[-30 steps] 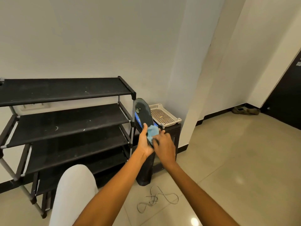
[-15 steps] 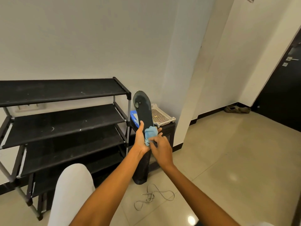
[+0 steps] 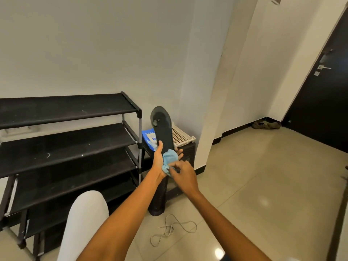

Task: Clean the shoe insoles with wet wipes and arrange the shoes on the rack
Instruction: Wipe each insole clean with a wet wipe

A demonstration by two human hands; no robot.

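Left hand (image 3: 160, 159) clasping upright insole (image 3: 162, 129), right hand (image 3: 183, 176) pinching blue wipe (image 3: 169, 160) against it

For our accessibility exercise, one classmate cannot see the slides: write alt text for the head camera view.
A person's left hand holds a dark shoe insole upright while the right hand pinches a blue wet wipe against its lower end. Behind stand a black shoe rack and a wipes pack beside a white basket; a loose lace lies on the tiled floor.
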